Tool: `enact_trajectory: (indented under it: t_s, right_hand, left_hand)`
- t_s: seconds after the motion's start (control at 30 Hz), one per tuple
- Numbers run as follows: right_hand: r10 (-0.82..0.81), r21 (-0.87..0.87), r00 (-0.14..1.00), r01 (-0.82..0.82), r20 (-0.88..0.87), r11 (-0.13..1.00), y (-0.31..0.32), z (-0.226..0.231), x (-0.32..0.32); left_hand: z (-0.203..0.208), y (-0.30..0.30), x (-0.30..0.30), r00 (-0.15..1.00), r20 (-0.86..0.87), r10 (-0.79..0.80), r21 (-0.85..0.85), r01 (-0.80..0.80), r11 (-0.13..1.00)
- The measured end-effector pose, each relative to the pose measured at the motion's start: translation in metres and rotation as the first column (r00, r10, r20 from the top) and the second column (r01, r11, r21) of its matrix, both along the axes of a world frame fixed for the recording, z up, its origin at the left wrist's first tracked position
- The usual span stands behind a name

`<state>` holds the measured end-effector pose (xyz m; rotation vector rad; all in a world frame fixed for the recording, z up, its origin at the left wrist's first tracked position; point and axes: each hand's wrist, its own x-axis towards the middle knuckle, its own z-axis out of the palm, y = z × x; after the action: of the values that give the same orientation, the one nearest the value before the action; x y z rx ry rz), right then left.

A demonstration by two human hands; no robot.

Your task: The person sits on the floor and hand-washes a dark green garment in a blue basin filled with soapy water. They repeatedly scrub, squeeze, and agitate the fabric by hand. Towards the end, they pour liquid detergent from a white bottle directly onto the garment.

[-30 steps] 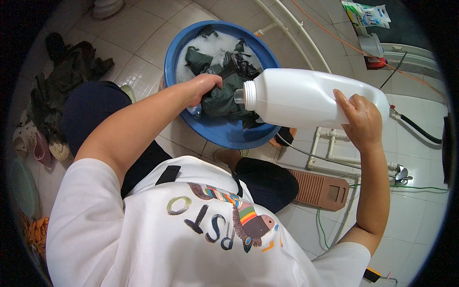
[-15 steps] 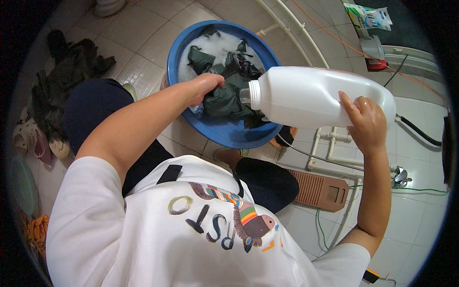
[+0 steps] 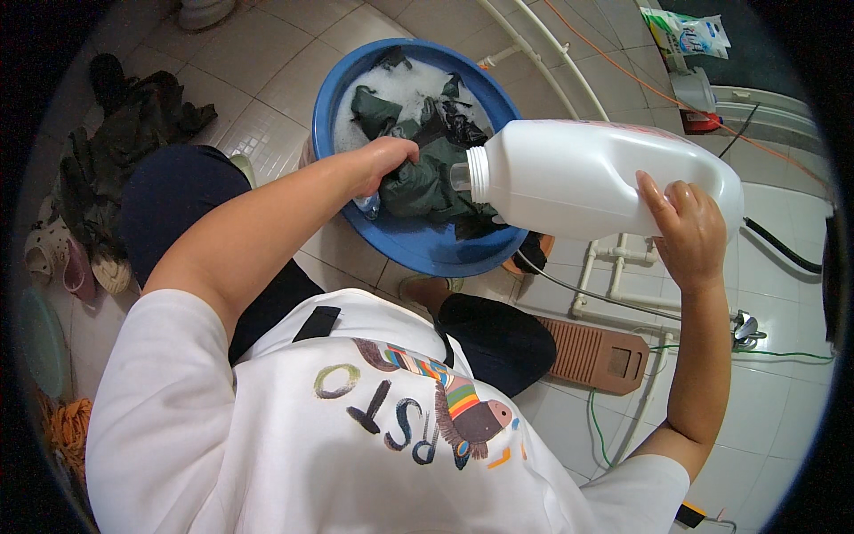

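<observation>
A large white plastic jug (image 3: 578,178) lies tipped on its side in the air, its uncapped threaded neck with a clear spout pointing left over the wash basin. My right hand (image 3: 692,218) is closed round the jug's handle. Dark green wet clothing (image 3: 422,178) sits among white suds (image 3: 400,84) in the round blue basin (image 3: 427,258). At the basin's left side my left hand (image 3: 387,165) is closed on the clothing, its fingers partly hidden. Just below that hand shows a small shiny blue thing (image 3: 367,206), too covered to name.
A brown washboard (image 3: 600,356) lies right of my knee. Dark clothes (image 3: 124,142) are heaped on the tiled floor at left, beside several shoes (image 3: 78,267). Pale pipes (image 3: 614,258) and a tap (image 3: 747,331) run along the right wall. Under the jug hangs a thin hose (image 3: 578,289).
The jug and my right hand have shifted slightly to the right. My left hand stays in nearly the same place on the clothing.
</observation>
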<state>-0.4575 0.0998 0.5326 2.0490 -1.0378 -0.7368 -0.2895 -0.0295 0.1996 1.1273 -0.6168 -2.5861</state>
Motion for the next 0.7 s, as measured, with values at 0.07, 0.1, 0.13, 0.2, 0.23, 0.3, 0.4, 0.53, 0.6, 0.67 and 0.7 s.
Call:
enact_trajectory:
  t_s: [0.07, 0.1, 0.13, 0.2, 0.23, 0.3, 0.4, 0.53, 0.6, 0.67, 0.7]
  right_hand:
    - [0.008, -0.001, 1.000, -0.008, -0.002, 1.000, 0.000, 0.000, 0.000]
    - [0.012, -0.001, 1.000, -0.012, -0.002, 1.000, 0.000, 0.000, 0.000]
    - [0.020, -0.004, 1.000, -0.020, 0.001, 1.000, 0.000, -0.001, 0.000]
    - [0.035, -0.012, 0.999, -0.035, 0.006, 0.999, 0.000, -0.001, -0.001]
    - [0.037, -0.014, 0.999, -0.037, 0.000, 0.999, -0.001, -0.001, -0.002]
    - [0.041, -0.019, 0.999, -0.042, -0.010, 0.999, -0.001, 0.000, -0.003]
    - [0.029, -0.007, 1.000, -0.029, -0.011, 1.000, -0.001, 0.001, -0.001]
    - [0.038, -0.011, 0.999, -0.038, -0.013, 0.999, -0.001, 0.003, 0.000]
    - [0.044, -0.018, 0.999, -0.044, -0.023, 0.999, 0.000, 0.004, -0.001]
    - [0.030, -0.014, 0.999, -0.030, -0.023, 0.999, 0.000, 0.005, -0.002]
    - [0.027, -0.012, 0.999, -0.028, -0.022, 1.000, 0.000, 0.005, -0.002]
  left_hand:
    - [0.001, 0.000, 0.000, 1.000, -0.006, 0.001, 0.006, -0.001, 1.000]
    - [0.003, 0.001, 0.001, 1.000, -0.009, 0.002, 0.008, -0.002, 1.000]
    - [0.004, 0.002, 0.002, 1.000, -0.011, 0.003, 0.011, -0.003, 1.000]
    - [0.006, 0.001, 0.003, 1.000, 0.007, 0.006, -0.001, -0.006, 1.000]
    - [0.008, 0.001, 0.004, 1.000, 0.016, 0.009, -0.007, -0.008, 1.000]
    - [0.011, 0.002, 0.004, 0.999, 0.051, 0.002, -0.048, 0.001, 0.999]
    - [0.013, 0.003, 0.005, 0.998, 0.059, -0.002, -0.055, 0.005, 0.998]
    - [0.007, -0.001, 0.003, 1.000, 0.017, 0.004, -0.031, -0.003, 1.000]
    - [0.022, 0.004, 0.008, 0.996, 0.088, 0.011, -0.128, 0.000, 0.992]
    - [0.027, 0.005, 0.009, 0.993, 0.115, 0.024, -0.188, -0.002, 0.982]
    - [0.022, 0.003, 0.008, 0.993, 0.108, 0.037, -0.202, -0.015, 0.979]
